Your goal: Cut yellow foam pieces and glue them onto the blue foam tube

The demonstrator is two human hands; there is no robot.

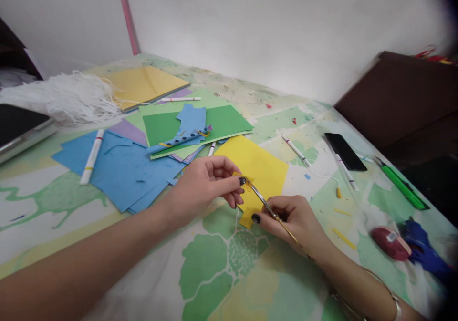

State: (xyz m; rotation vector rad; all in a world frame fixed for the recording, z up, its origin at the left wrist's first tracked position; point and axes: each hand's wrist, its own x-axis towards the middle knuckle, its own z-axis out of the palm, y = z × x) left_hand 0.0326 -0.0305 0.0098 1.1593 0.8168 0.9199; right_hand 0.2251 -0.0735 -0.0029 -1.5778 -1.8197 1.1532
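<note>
My left hand (214, 185) pinches a small piece of yellow paper (246, 183) between thumb and fingers. In my right hand (291, 221) is a pair of scissors (260, 198), seen edge-on, with silver blades and gold-coloured handles. The blade tips meet the paper beside my left thumb; whether they are apart cannot be seen. Just under my right thumb tip shows another bit of yellow paper (246, 217). Behind both hands lies a large yellow sheet (272, 166). To the left, a rolled, dotted blue paper piece (179, 139) rests on a green sheet (229, 118).
Blue sheets (125, 178) and a white marker (92, 156) lie left. White string (64, 97) is piled beside a yellow pad (150, 85). On the right are a black phone (345, 151), a green cutter (402, 185), a red object (391, 242) and a blue object (424, 249).
</note>
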